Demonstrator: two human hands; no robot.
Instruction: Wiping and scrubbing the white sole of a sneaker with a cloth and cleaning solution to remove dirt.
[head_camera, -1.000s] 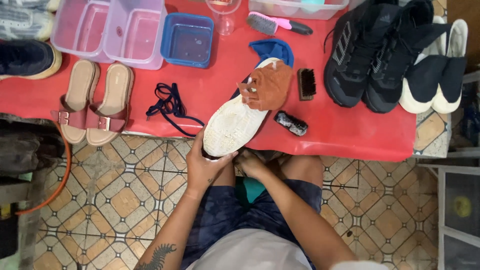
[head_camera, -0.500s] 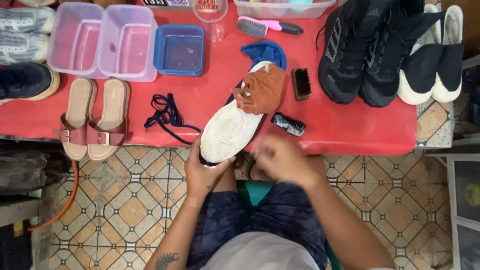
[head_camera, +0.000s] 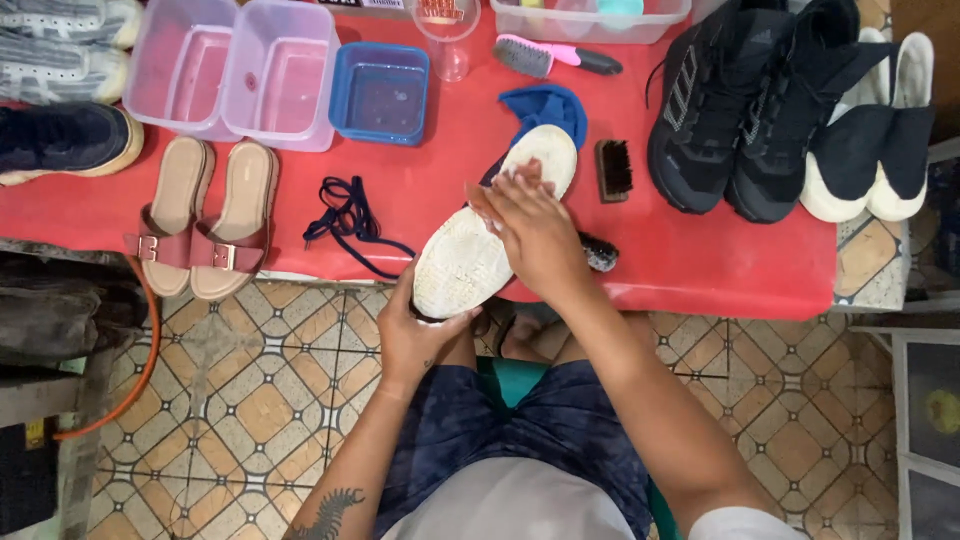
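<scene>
Right hand (head_camera: 535, 230) atop upturned shoe (head_camera: 470, 260)

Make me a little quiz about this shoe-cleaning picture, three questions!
1. True or false: the sole of the blue shoe faces up.
2. Which hand lies on the sole: A left hand, B right hand?
3. What lies between the brown sandals and the shoe?

Key: 1 true. 2 B; the left hand grips the heel end. 3 dark blue laces on the red table.
</scene>
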